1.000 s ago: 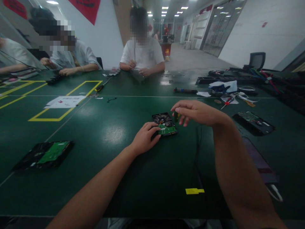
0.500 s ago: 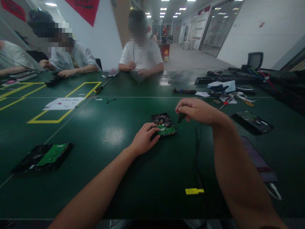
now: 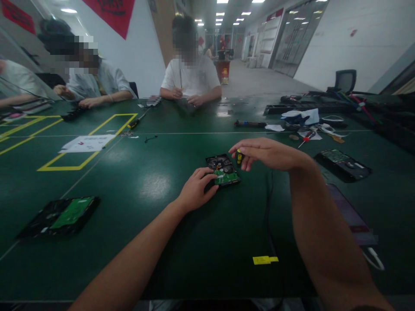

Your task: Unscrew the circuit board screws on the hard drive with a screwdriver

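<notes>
A hard drive (image 3: 223,172) lies on the green table with its circuit board facing up. My left hand (image 3: 200,188) grips its left and near edges, thumb at the front and fingers over the board. Just right of the drive, my right hand (image 3: 256,154) holds a small screwdriver (image 3: 239,158) by its black and yellow handle, between thumb and fingers. The screwdriver stands roughly upright; I cannot make out its tip.
Another hard drive (image 3: 61,217) lies at left, and a third drive (image 3: 344,165) at right near a phone (image 3: 352,216). A cable with a yellow tag (image 3: 264,260) runs in front. Tools and scraps (image 3: 308,125) lie back right. Co-workers (image 3: 193,82) sit opposite.
My right hand has shifted slightly left and its fingers have stretched out, so the screwdriver's yellow handle end now shows. The left hand and the drive have stayed in place.
</notes>
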`<action>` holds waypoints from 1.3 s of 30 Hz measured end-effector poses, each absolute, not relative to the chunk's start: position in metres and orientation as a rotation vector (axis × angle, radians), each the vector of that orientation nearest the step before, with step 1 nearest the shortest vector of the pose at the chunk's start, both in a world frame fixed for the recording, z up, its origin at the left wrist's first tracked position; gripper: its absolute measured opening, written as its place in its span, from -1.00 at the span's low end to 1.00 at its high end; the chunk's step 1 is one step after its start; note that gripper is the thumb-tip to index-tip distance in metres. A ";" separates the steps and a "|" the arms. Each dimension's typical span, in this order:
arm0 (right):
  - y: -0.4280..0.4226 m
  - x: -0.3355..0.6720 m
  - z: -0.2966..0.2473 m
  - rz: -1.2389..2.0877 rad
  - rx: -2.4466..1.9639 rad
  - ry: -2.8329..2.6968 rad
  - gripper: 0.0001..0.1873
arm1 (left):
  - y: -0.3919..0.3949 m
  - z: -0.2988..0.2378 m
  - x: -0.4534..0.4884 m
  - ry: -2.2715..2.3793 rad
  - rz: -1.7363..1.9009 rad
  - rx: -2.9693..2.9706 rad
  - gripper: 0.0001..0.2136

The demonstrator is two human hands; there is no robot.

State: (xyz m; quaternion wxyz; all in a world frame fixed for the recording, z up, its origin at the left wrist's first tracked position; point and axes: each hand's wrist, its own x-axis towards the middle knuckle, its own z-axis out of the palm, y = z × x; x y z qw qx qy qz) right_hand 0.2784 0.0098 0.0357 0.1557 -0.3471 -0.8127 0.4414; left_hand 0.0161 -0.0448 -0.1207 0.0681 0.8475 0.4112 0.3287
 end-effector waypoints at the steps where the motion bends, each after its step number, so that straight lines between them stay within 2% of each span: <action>1: 0.009 0.280 0.037 1.274 -0.990 -2.335 -0.59 | -0.045 -0.120 0.016 1.240 0.987 2.553 -0.67; 5: 0.008 0.283 0.041 1.111 -1.012 -2.430 -0.63 | -0.045 -0.122 0.015 1.254 0.953 2.563 -0.58; 9: 0.008 0.285 0.042 0.925 -1.142 -2.374 -0.67 | -0.041 -0.126 0.014 1.259 0.945 2.585 -0.60; 14: 0.009 0.287 0.039 0.996 -1.161 -2.328 -0.69 | -0.040 -0.126 0.012 1.267 0.888 2.600 -0.60; 39: 0.014 0.278 0.029 0.810 -1.170 -2.256 -0.67 | -0.043 -0.127 0.013 1.406 0.757 2.638 -0.59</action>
